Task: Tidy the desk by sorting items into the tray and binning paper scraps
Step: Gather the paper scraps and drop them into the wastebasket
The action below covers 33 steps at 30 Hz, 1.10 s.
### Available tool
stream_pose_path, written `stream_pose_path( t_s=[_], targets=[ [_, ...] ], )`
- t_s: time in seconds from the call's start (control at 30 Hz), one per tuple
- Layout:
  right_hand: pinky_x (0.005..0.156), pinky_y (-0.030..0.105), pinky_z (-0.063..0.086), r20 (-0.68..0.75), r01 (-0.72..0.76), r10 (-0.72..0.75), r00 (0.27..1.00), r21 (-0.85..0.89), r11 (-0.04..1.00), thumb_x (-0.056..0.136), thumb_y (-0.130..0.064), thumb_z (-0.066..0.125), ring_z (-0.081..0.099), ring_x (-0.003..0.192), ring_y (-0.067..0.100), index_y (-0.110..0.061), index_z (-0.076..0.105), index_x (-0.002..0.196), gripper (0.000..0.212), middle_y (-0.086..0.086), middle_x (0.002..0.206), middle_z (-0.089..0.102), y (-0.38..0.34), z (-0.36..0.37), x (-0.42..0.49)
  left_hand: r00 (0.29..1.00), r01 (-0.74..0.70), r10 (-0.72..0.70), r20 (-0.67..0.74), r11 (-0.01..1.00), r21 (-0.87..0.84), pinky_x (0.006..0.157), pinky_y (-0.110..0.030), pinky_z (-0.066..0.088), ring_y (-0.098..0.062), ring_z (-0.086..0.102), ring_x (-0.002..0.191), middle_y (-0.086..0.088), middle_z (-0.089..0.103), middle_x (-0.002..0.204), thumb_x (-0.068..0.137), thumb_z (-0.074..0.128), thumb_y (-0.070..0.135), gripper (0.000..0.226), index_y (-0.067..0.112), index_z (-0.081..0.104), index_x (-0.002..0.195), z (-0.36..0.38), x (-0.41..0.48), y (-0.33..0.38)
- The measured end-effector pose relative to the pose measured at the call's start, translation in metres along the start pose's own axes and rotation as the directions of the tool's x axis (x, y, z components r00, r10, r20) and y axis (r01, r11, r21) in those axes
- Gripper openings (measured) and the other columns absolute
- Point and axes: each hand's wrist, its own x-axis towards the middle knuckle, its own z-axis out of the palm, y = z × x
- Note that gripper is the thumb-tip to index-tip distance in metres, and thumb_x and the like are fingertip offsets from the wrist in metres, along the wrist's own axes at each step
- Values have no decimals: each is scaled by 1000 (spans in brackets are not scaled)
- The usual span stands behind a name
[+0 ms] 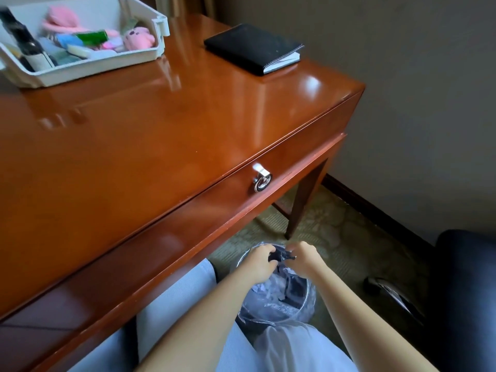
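Low, both hands (261, 261) on dark scrap (279, 256)

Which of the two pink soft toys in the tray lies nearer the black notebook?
The small pink plush at the right end of the tray; the larger pink toy lies further left.

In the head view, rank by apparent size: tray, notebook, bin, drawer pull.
1. tray, though the frame edge cuts it off
2. notebook and bin: they look alike, and the bin is nearer and partly hidden, so they are left unranked
3. drawer pull
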Motion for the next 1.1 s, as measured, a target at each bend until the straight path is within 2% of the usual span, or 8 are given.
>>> stream_pose_path(
  t_s=[0.1, 0.2, 0.37, 0.47, 0.63, 0.77, 0.87, 1.1],
  targets=[
    [87, 36, 51, -37, -5, 4, 999, -20, 1000, 86, -12, 56, 60, 105, 33, -5, 64, 110, 26, 16, 114, 65, -5, -8, -5, 999, -30, 29, 15, 997, 65, 102, -34, 42, -26, 51, 121, -11, 48, 138, 96, 46, 25, 44, 15, 43, 139, -7, -11, 5],
    [86, 35, 53, -71, 3, -6, 997, -39, 999, 83, -18, 54, 61, 102, 30, -23, 67, 104, 26, 8, 112, 65, -16, -21, -17, 997, -82, 81, 7, 989, 127, 98, -38, 46, -26, 56, 112, -13, 55, 128, 95, 47, 30, 40, 15, 50, 132, -19, -29, 12],
    [80, 37, 56, -77, 158, -173, 982, -164, 974, 81, -20, 53, 63, 89, 25, -23, 65, 86, 14, 3, 99, 67, -41, -51, -49, 979, -199, 206, 10, 934, 296, 90, -34, 47, -23, 57, 108, -6, 59, 120, 96, 45, 33, 35, 15, 54, 125, -49, -76, 27],
    [83, 41, 57, -78, 279, -301, 950, -217, 935, 85, -19, 59, 67, 92, 24, -18, 68, 97, 16, 4, 101, 71, -62, -71, -74, 966, -243, 260, 4, 895, 375, 92, -38, 49, -19, 57, 105, -2, 60, 118, 94, 47, 36, 33, 20, 55, 123, -70, -112, 32],
    [84, 35, 57, -56, 465, -499, 865, -282, 839, 89, -17, 60, 67, 92, 17, -16, 68, 104, 17, 1, 105, 70, -109, -102, -120, 911, -331, 409, -59, 809, 485, 94, -36, 47, -13, 56, 106, 2, 61, 119, 93, 51, 30, 29, 22, 57, 119, -108, -180, 41],
    [80, 35, 57, -33, 585, -628, 777, -331, 740, 89, -16, 58, 68, 86, 16, -17, 71, 97, 15, 1, 97, 73, -150, -117, -158, 873, -322, 461, -161, 791, 520, 90, -37, 49, -13, 59, 98, 2, 63, 110, 91, 53, 28, 23, 20, 60, 111, -136, -230, 43],
    [81, 35, 57, -17, 648, -696, 718, -348, 677, 87, -18, 59, 67, 85, 16, -22, 71, 93, 13, -4, 93, 72, -181, -120, -180, 850, -286, 474, -230, 782, 554, 90, -29, 48, -7, 58, 98, 8, 62, 111, 92, 53, 30, 24, 23, 60, 114, -158, -264, 39],
    [81, 33, 55, 73, 765, -802, 593, -362, 533, 87, -26, 61, 64, 88, 17, -21, 67, 103, 18, -4, 97, 69, -255, -107, -215, 807, -92, 394, -440, 820, 565, 84, -24, 49, 2, 56, 95, 18, 59, 107, 92, 52, 37, 27, 33, 56, 118, -204, -335, -6]
  ],
)
